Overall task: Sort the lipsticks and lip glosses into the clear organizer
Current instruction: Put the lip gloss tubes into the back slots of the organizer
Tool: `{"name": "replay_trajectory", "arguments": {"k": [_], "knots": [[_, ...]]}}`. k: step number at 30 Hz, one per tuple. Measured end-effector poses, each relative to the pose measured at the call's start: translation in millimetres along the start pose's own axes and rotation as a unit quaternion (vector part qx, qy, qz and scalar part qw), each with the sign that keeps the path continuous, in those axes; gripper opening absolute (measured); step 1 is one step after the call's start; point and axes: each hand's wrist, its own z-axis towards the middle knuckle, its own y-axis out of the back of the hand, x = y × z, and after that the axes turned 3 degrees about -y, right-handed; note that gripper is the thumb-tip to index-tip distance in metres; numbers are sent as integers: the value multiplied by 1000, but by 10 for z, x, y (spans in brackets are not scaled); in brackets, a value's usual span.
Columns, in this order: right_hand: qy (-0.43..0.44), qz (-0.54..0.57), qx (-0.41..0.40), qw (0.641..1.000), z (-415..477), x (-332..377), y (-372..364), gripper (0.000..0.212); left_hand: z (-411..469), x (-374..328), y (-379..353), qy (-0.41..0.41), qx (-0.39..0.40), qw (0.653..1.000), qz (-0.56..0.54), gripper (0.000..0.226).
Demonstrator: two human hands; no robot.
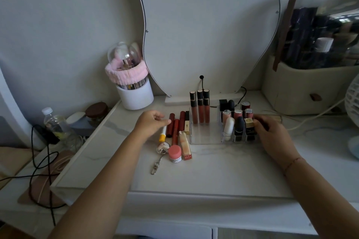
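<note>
The clear organizer [204, 140] stands at the middle of the white table. Three tall lip glosses [200, 106] stand upright in its left section, and several lipsticks [233, 120] fill the small slots on its right. My right hand [274, 137] lies at the organizer's right end, fingers curled against a gold and black lipstick [249, 129] standing in the front right slot. My left hand [150, 122] hovers with loosely curled fingers over the upper end of a white and yellow tube [162, 135]. Dark red tubes [175, 126] and a peach gloss [185, 147] lie loose to the organizer's left.
A pink-lidded jar [174, 153] and a keychain [160, 154] lie by the loose tubes. A white brush holder [135, 94] stands back left, a mirror [206, 25] behind, a beige case [299, 87] and a fan [352, 99] at right. Cables [41, 163] and a bottle [51, 122] sit left of the table.
</note>
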Motion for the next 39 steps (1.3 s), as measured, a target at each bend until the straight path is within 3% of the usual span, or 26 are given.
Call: {"name": "replay_trajectory", "arguments": {"k": [7,20,26,34,39], "knots": [[14,-14,-7,1000,-1,-15,3,25,-2,61,105,27,21,999,17,35],[13,-20,-8,1000,-13,9,4,25,83,-92,-38,24,-19,998,50,42],[13,-21,-11,1000,-14,7,2,25,143,-288,-201,38,-5,984,174,44],[13,-17,-13,1000,-14,6,3,24,140,-337,-245,79,-47,986,138,19],[10,-18,-10,1000,-6,1,5,26,69,-320,-156,37,-94,995,24,6]]}}
